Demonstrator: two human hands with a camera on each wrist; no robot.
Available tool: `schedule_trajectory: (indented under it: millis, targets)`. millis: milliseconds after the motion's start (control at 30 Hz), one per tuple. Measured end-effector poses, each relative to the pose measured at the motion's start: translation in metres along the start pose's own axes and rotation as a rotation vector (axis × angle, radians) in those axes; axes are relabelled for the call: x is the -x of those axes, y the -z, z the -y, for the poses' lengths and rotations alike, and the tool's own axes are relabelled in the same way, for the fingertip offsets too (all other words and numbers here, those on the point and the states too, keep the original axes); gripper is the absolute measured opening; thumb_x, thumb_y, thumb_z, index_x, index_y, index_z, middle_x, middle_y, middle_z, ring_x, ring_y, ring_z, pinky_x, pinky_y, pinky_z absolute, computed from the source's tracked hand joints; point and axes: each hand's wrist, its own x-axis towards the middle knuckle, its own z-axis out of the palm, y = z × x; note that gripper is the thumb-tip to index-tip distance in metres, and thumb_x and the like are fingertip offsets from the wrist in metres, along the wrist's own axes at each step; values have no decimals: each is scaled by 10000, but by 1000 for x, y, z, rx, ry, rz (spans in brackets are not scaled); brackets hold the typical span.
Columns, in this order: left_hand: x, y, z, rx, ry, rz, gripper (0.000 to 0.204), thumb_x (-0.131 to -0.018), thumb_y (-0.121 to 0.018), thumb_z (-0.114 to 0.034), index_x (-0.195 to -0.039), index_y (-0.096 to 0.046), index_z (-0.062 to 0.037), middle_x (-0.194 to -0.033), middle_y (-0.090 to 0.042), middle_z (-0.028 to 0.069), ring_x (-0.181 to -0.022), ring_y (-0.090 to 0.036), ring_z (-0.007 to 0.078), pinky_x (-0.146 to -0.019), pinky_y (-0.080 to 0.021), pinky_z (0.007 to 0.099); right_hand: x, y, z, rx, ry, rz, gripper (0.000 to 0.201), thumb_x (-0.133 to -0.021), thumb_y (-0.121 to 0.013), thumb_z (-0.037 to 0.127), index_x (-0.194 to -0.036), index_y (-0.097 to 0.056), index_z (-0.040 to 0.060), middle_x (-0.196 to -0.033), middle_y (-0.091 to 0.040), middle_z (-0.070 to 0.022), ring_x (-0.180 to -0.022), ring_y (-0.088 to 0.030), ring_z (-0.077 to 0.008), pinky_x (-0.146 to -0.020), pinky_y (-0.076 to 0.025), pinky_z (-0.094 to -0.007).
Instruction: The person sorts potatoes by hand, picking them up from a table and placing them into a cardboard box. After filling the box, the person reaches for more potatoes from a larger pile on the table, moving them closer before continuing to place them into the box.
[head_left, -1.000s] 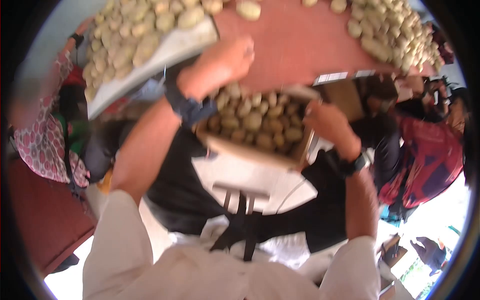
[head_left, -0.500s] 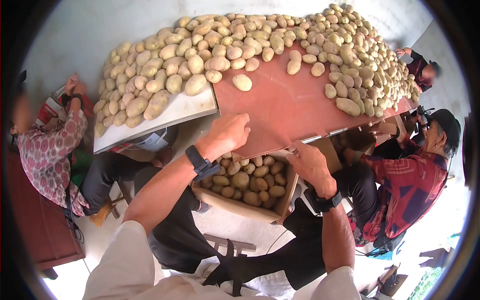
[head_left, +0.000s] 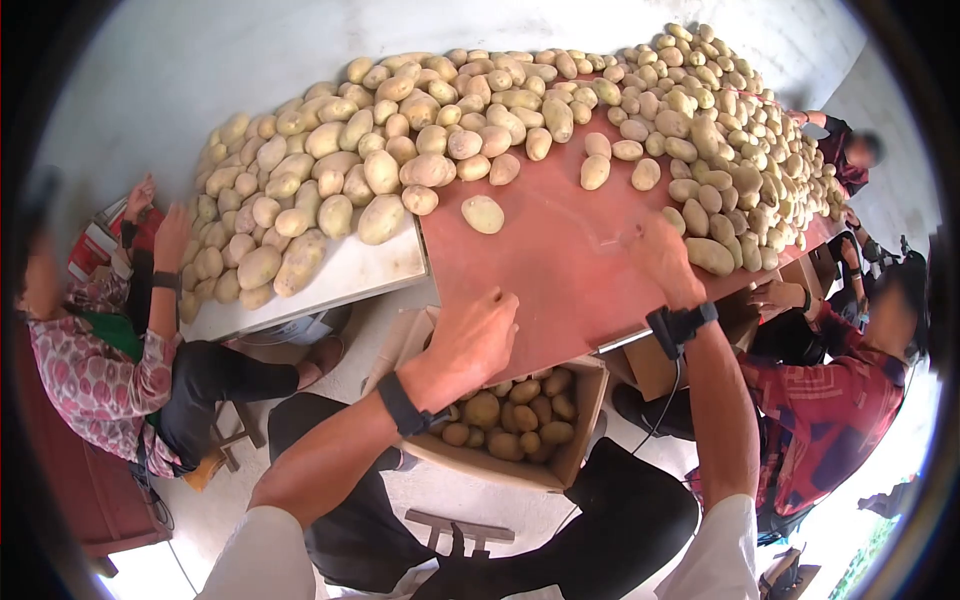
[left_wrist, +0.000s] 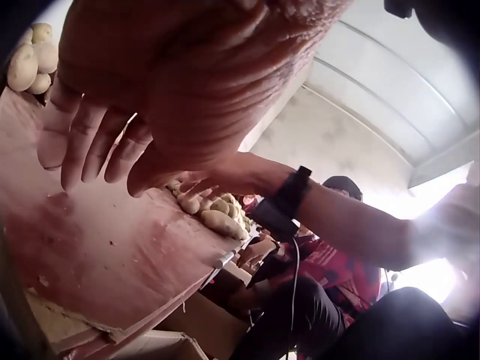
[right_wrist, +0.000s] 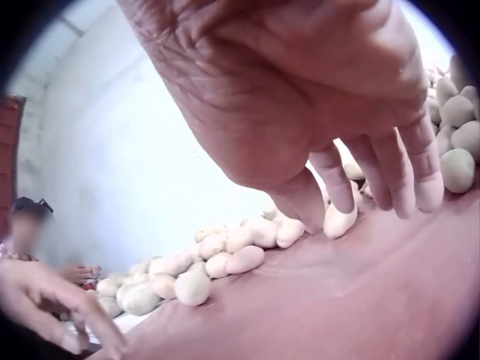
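My left hand hovers at the front edge of the red tabletop, holding nothing; its fingers hang loosely bent in the left wrist view. Farther out, my right hand reaches over the tabletop, close to the right-hand potato heap. Its fingers point down at the red surface in the right wrist view, with no potato in their grasp. A single potato shows just behind them there. Under the front edge, below my left hand, stands a cardboard box holding several potatoes.
Another potato heap covers the white board at the left. One potato lies apart on the red top. Seated people flank me, one in a pink patterned top, another in a dark red shirt. A cable hangs from my right wrist.
My right hand has left the box's right side and moved forward over the tabletop towards the right heap. The left hand stays near the front edge. The head view has shifted.
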Motion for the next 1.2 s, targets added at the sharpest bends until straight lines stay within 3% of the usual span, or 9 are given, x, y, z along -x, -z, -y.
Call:
schedule_trajectory:
  millis: [67, 133, 233, 533, 667, 733, 933, 1000, 1200]
  targets:
    - [0, 1, -1, 2, -10, -2, 245, -954, -648, -129, -1146, -639, 22, -1110, -677, 217, -937, -677, 437, -787, -543, 514, -28, 5, 1, 80, -43, 81, 504, -888, -709, 270, -1297, -643, -16, -1174, -696, -288, -1127, -665, -441, -942, -541, -475]
    - [0, 0, 3, 63, -46, -1, 238, -954, -649, -108, -1155, -640, 18, -1104, -677, 197, -934, -682, 415, -784, -545, 496, -56, -3, -13, -6, 47, -162, 504, -905, -719, 319, -1294, -652, 6, -1196, -705, -273, -1151, -671, -411, -959, -539, -457]
    - [-3, 1, 5, 106, -61, 3, 233, -953, -649, -94, -1160, -643, 14, -1111, -675, 174, -935, -686, 390, -786, -552, 471, -89, 7, -5, -138, -55, -99, 532, -922, -694, 402, -1327, -656, 57, -1254, -697, -213, -1176, -666, -376, -970, -532, -470]
    - [-27, 1, 32, 93, -47, -90, 268, -955, -649, -95, -1212, -621, -23, -1145, -666, 137, -940, -689, 366, -769, -567, 452, -194, -12, 66, -343, 57, 23, 532, -918, -677, 361, -1370, -635, 84, -1268, -686, -210, -1199, -650, -370, -1012, -504, -444]
    - [-35, 5, 39, 126, -24, -34, 269, -956, -651, -100, -1216, -624, -35, -1140, -665, 128, -933, -690, 369, -762, -568, 461, -224, -19, 45, -125, 41, -82, 523, -909, -675, 365, -1363, -634, 108, -1374, -612, -203, -1236, -614, -374, -1012, -497, -443]
    - [-37, 9, 43, 142, -4, 14, 282, -943, -662, -98, -1211, -626, -20, -1167, -652, 131, -969, -684, 364, -786, -564, 458, -225, -14, 41, -57, 18, -209, 558, -899, -698, 345, -1354, -636, 27, -1215, -689, -227, -1173, -645, -346, -986, -504, -433]
    - [-48, 4, 47, 22, -48, 115, 331, -886, -712, -83, -1195, -632, 6, -1218, -592, 125, -1098, -617, 329, -860, -549, 428, -232, -11, -22, 23, -208, 56, 597, -907, -650, 452, -1343, -647, 45, -1349, -645, -227, -1266, -602, -383, -1036, -483, -443]
    - [-49, 6, 45, 39, -35, 119, 340, -881, -718, -80, -1199, -631, 5, -1223, -585, 124, -1098, -611, 328, -875, -546, 426, -233, -17, -30, 13, -221, -265, 556, -908, -605, 399, -1360, -625, 75, -1376, -605, -193, -1273, -587, -372, -1041, -464, -480]
    - [-51, 7, 46, 63, -26, 147, 382, -871, -733, -84, -1226, -618, 0, -1249, -569, 134, -1105, -602, 332, -920, -532, 427, -261, -18, -27, -39, -126, -250, 586, -904, -621, 384, -1419, -590, 107, -1385, -581, -207, -1298, -567, -388, -1066, -457, -491]
